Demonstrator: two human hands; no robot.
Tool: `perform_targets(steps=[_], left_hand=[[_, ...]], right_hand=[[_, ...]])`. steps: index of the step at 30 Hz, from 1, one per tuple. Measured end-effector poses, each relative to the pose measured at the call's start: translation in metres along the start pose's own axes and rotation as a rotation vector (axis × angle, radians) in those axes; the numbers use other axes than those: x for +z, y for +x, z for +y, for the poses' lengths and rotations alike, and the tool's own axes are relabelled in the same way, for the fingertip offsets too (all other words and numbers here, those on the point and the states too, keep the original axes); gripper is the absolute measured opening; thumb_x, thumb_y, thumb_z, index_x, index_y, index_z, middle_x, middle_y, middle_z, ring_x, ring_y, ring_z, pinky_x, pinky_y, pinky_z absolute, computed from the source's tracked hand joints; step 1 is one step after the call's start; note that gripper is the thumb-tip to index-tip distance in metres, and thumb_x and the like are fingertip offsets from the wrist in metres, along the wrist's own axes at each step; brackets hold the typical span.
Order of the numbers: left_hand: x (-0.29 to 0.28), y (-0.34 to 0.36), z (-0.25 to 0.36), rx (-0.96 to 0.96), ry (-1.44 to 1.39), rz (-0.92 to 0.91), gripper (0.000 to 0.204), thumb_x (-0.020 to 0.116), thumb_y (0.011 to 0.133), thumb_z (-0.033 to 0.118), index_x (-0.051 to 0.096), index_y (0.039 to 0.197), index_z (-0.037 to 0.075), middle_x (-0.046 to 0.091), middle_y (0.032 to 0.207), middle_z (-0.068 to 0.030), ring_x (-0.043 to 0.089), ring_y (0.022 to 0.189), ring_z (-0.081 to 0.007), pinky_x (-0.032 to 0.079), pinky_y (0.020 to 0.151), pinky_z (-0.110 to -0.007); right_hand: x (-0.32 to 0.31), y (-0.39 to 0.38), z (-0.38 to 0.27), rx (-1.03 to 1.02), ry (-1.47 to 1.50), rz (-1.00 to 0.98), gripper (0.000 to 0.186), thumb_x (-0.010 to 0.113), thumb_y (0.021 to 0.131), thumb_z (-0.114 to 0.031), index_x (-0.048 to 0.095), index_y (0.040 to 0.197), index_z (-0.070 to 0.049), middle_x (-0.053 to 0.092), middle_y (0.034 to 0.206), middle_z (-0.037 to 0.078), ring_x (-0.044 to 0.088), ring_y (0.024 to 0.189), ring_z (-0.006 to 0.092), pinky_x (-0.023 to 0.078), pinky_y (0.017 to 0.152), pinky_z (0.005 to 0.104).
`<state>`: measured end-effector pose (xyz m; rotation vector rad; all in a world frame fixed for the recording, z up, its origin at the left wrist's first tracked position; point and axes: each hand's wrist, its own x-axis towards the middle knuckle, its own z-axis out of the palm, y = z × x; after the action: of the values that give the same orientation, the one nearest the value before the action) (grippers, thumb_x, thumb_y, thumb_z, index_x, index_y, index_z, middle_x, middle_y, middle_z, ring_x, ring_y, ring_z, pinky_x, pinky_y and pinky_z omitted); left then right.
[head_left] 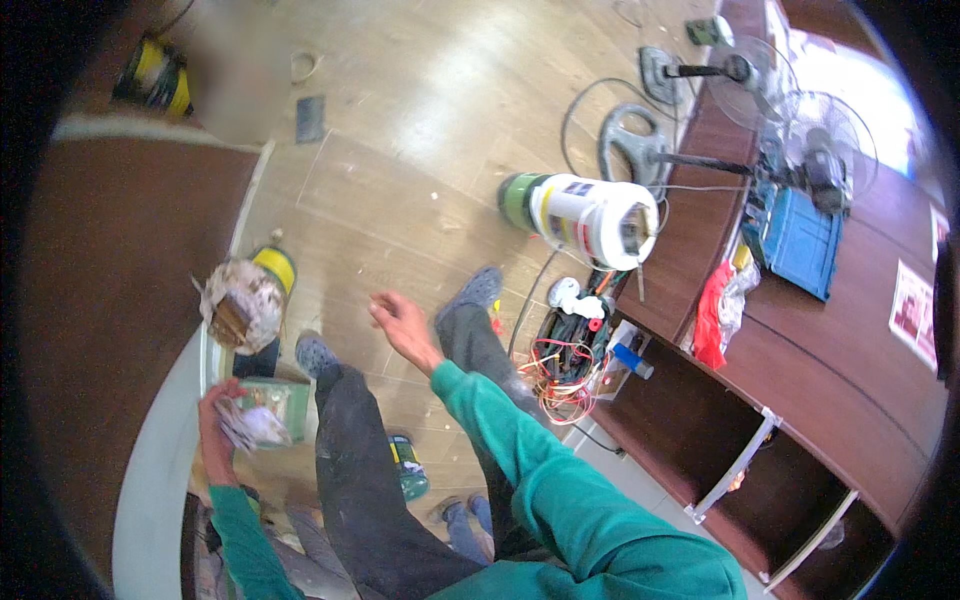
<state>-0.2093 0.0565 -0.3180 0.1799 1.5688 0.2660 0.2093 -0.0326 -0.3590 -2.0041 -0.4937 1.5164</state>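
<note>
Presently lying across the right: brown counter (800, 370), bearing blue tool case (798, 243) and red cloth (711, 318); white bucket (590, 217) standing on the floor beside tangled wires (565, 370); left hand (222, 425) clenching crumpled paper wad (250, 425) near the left wall (green box just behind); right hand (400, 318) hanging open, grasping nothing

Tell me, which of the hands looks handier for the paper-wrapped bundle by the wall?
Left, probably. The left hand, already clutching crumpled paper, is just below the bundle. The right hand hangs open in mid-air, farther away.
</note>
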Motion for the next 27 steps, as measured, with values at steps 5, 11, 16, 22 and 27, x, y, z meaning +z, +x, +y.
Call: perform_targets(steps=[5, 11, 16, 22, 27], left_hand=[[0.146, -0.064, 0.005, -0.054, 0.144, -0.283, 0.050, 0.069, 0.076, 0.007, 0.064, 0.125, -0.006, 0.073, 0.113, -0.0190, 0.070, 0.095, -0.0243, 0.059, 0.082, -0.036], [0.391, -0.083, 0.015, 0.279, 0.688, -0.483, 0.026, 0.068, 0.089, 0.011, 0.072, 0.108, -0.006, 0.077, 0.095, -0.0163, 0.073, 0.083, -0.0192, 0.058, 0.079, -0.032], [0.565, -0.073, 0.003, 0.762, 0.890, -0.684, 0.027, 0.065, 0.084, 0.007, 0.074, 0.107, -0.005, 0.078, 0.094, -0.0148, 0.075, 0.090, -0.0279, 0.059, 0.085, -0.039], [0.680, -0.134, -0.049, 1.054, 1.362, -0.350, 0.090, 0.082, 0.073, 0.023, 0.039, 0.150, 0.003, 0.062, 0.122, -0.0229, 0.067, 0.106, -0.0422, 0.057, 0.085, -0.047], [0.721, -0.137, -0.079, 0.850, 1.413, -0.122, 0.130, 0.094, 0.062, 0.039, 0.015, 0.159, 0.004, 0.055, 0.125, -0.0248, 0.065, 0.103, -0.0466, 0.057, 0.082, -0.052]], right_hand=[[-0.146, -0.075, 0.007, 0.073, 0.073, 0.210, 0.038, 0.064, 0.100, -0.025, 0.066, 0.126, 0.003, 0.075, 0.103, 0.013, 0.074, 0.083, 0.0202, 0.058, 0.076, 0.0328], [-0.307, -0.103, -0.001, 0.264, 0.700, 0.583, 0.036, 0.066, 0.099, -0.035, 0.064, 0.117, -0.004, 0.072, 0.101, 0.012, 0.071, 0.075, 0.0202, 0.055, 0.065, 0.0306], [-0.362, -0.075, 0.008, 0.194, 1.305, 0.721, 0.047, 0.069, 0.096, -0.049, 0.057, 0.122, -0.011, 0.068, 0.095, 0.005, 0.068, 0.077, 0.0178, 0.053, 0.063, 0.0297], [-0.379, -0.062, 0.008, 0.173, 1.578, 0.665, 0.030, 0.070, 0.098, -0.040, 0.063, 0.113, -0.014, 0.067, 0.083, -0.002, 0.063, 0.070, 0.0127, 0.051, 0.060, 0.0283], [-0.392, -0.066, 0.021, 0.191, 1.580, 0.605, 0.020, 0.071, 0.098, -0.026, 0.066, 0.113, -0.014, 0.065, 0.092, -0.003, 0.063, 0.074, 0.0137, 0.050, 0.063, 0.0280]])
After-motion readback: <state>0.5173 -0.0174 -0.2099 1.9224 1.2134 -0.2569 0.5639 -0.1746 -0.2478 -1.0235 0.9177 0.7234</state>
